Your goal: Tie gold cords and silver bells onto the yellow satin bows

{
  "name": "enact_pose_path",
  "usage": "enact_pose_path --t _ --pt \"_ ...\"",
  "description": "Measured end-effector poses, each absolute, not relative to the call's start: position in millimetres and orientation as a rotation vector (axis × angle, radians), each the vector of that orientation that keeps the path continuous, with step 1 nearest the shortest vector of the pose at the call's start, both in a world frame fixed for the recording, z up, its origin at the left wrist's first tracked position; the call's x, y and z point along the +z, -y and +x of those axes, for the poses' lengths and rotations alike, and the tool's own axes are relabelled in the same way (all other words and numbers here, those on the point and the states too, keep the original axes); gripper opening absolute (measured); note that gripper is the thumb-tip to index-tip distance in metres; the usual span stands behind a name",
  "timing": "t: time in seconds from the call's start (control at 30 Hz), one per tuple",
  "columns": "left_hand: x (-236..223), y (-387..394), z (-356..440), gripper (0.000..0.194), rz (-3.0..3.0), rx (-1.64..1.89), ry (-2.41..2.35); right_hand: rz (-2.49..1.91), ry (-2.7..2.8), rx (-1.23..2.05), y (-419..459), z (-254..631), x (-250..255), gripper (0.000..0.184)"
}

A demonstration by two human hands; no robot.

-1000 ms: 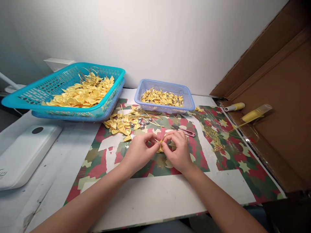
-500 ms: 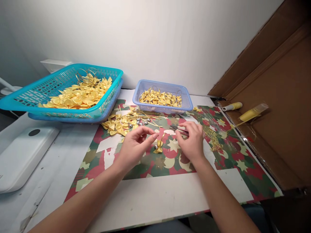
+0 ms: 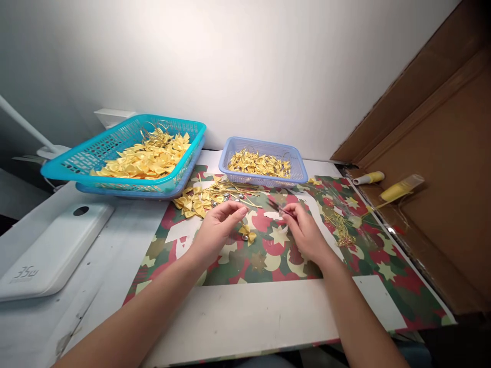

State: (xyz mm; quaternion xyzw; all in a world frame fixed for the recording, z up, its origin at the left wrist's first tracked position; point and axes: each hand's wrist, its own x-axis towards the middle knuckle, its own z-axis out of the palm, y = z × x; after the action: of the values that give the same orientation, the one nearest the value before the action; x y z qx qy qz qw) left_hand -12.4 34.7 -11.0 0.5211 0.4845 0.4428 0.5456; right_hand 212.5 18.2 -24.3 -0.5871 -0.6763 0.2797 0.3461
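My left hand (image 3: 220, 225) is closed in a pinch, thumb against forefinger. Just under its fingertips hangs a yellow ribbon bow (image 3: 248, 235) with a small silver bell (image 3: 245, 237); the gripped end is too fine to see clearly. In my right hand (image 3: 305, 230) are small dark scissors (image 3: 276, 206), their blades pointing left toward the other hand. Behind my left hand lies a heap of yellow bows (image 3: 194, 203) with gold ties (image 3: 245, 188) and several silver bells (image 3: 241, 197).
A turquoise basket (image 3: 72, 176) full of bows stands at the back left, stacked on a blue one. A smaller blue basket (image 3: 264, 179) holds more bows. Gold cord (image 3: 343, 232) lies right. A white power bank (image 3: 57, 250) sits left; a cardboard wall (image 3: 433, 153) borders the right.
The view has shifted, so the baskets appear lower and farther right. The bow has turned beneath my left fingertips. My right hand has tilted the scissors, and their blades show more plainly.
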Motion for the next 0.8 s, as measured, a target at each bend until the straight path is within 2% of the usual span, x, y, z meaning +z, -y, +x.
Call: enact_pose_path --t 0.2,0.8 --pt "-9 -35 -11 0.024 1.249 1.06 -1.129 -1.364 1.881 0.945 -4 186 -10 0.016" --pt "-15 -36 -10 0.03 1.095 0.984 -0.976 -1.348 1.868 0.954 -5 176 -12 0.016"
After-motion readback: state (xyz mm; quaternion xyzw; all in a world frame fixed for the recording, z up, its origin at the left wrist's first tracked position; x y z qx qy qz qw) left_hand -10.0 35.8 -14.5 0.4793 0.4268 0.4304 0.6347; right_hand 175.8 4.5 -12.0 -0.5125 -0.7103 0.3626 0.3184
